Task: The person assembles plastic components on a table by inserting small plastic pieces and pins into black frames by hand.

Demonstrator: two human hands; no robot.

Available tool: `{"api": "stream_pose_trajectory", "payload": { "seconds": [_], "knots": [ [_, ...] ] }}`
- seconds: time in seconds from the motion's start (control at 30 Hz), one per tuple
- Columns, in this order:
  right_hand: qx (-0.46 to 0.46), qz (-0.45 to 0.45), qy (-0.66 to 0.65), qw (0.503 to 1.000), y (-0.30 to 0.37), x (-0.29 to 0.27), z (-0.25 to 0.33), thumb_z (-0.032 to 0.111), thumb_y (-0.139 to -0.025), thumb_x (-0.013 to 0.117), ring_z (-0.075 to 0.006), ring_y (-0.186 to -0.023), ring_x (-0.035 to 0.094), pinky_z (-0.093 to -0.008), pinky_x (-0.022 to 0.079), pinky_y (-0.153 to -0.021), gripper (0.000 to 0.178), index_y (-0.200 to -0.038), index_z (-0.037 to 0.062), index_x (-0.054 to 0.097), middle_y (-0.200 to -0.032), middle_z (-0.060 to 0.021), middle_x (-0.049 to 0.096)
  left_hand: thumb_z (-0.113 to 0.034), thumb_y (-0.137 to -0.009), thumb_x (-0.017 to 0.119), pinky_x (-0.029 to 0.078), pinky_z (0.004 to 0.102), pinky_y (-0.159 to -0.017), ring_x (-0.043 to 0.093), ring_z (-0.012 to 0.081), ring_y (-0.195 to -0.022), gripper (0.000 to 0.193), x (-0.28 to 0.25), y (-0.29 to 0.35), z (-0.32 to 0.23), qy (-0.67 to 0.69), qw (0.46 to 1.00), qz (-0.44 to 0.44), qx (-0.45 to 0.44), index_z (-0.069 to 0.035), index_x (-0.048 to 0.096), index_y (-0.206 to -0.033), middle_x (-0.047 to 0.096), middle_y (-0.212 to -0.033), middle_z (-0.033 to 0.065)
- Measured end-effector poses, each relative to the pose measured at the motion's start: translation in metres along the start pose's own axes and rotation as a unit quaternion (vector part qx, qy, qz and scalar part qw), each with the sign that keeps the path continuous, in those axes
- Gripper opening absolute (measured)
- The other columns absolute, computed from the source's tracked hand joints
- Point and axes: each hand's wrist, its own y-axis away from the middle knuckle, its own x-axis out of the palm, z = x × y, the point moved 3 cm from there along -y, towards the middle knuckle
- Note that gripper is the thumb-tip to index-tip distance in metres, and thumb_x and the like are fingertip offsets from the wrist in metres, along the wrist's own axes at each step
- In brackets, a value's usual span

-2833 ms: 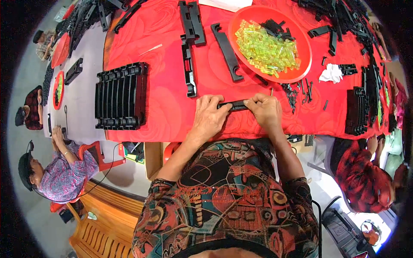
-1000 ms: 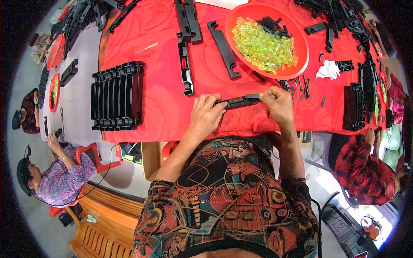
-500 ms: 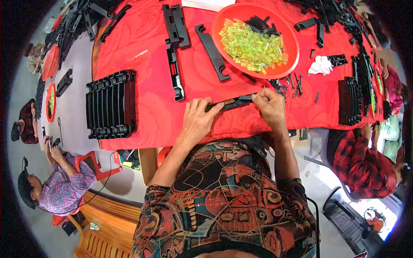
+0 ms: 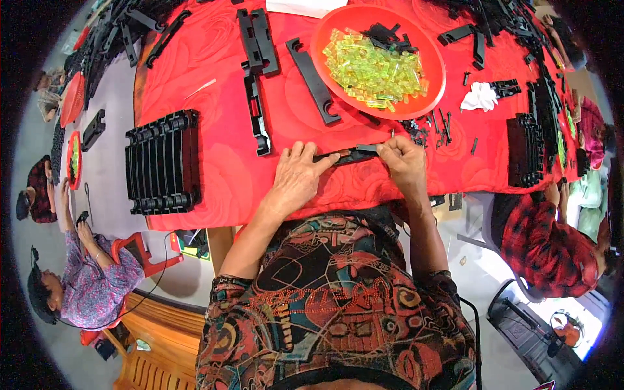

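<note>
A long black plastic part (image 4: 354, 155) lies crosswise near the table's front edge, between my two hands. My left hand (image 4: 294, 179) is closed on its left end, thumb stretched along the top. The fingers of my right hand (image 4: 404, 161) pinch together at its right end and hide what they grip there. Just beyond stands a red bowl (image 4: 434, 97) of clear yellow-green plastic pieces (image 4: 377, 71), with small black pieces (image 4: 390, 36) at its far side. Small screws and black bits (image 4: 444, 128) lie beyond my right hand.
Black bars are stacked at the left (image 4: 162, 162) and right (image 4: 525, 149). Loose black parts (image 4: 257, 114) lie beyond my left hand, near another long bar (image 4: 313, 81). A crumpled white tissue (image 4: 479, 96) sits at the right. Other people sit at both sides.
My hands keep nearly the same hold on the black plastic part. The view has shifted slightly. At the left, a co-worker's hand has reached out toward a small red bowl.
</note>
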Motion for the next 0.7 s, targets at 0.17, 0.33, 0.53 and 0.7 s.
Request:
{"api": "stream_pose_trajectory", "payload": {
  "seconds": [0.17, 0.33, 0.53, 0.7],
  "knots": [
    [-0.018, 0.029, 0.003, 0.999, 0.004, 0.015, 0.001, 0.015, -0.080, 0.067, -0.0032, -0.049, 0.032, -0.0251, 0.025, -0.043, 0.022, -0.066, 0.0010, 0.057, -0.052, 0.0068, 0.038, -0.006, -0.077, 0.056, 0.044, 0.0374, -0.072, 0.051, 0.0256, -0.084, 0.037, 0.006, 0.005, 0.004, 0.006, 0.997, -0.067, 0.032, -0.018, 0.064, -0.111, 0.052, -0.088, 0.0084],
    [-0.015, 0.077, 0.005, 0.997, 0.006, 0.029, 0.009, 0.017, -0.079, 0.068, -0.0054, -0.048, 0.035, -0.0272, 0.028, -0.043, 0.021, -0.069, 0.0015, 0.058, -0.051, 0.0033, 0.042, -0.005, -0.069, 0.066, 0.045, 0.0365, -0.071, 0.055, 0.0242, -0.087, 0.031, 0.004, 0.013, 0.011, 0.054, 0.982, -0.171, 0.065, -0.010, 0.066, -0.099, 0.058, -0.094, 0.0074],
    [-0.043, 0.064, 0.139, 0.987, 0.002, 0.039, 0.009, 0.016, -0.079, 0.070, -0.0039, -0.049, 0.036, -0.0254, 0.029, -0.044, 0.020, -0.068, 0.0026, 0.059, -0.051, 0.0056, 0.042, -0.005, -0.069, 0.066, 0.042, 0.0367, -0.073, 0.054, 0.0248, -0.087, 0.027, 0.007, 0.014, 0.012, 0.079, 0.982, -0.165, 0.053, -0.008, 0.066, -0.095, 0.058, -0.096, 0.0065],
    [-0.041, 0.044, 0.199, 0.978, 0.001, 0.042, 0.012, 0.025, -0.076, 0.071, -0.0087, -0.048, 0.042, -0.0322, 0.035, -0.046, 0.025, -0.069, 0.0044, 0.060, -0.050, -0.0028, 0.046, -0.005, -0.068, 0.066, 0.041, 0.0372, -0.074, 0.054, 0.0250, -0.088, 0.026, 0.007, 0.013, 0.012, 0.079, 0.982, -0.163, 0.051, -0.007, 0.067, -0.094, 0.058, -0.097, 0.0067]
  ]
}}
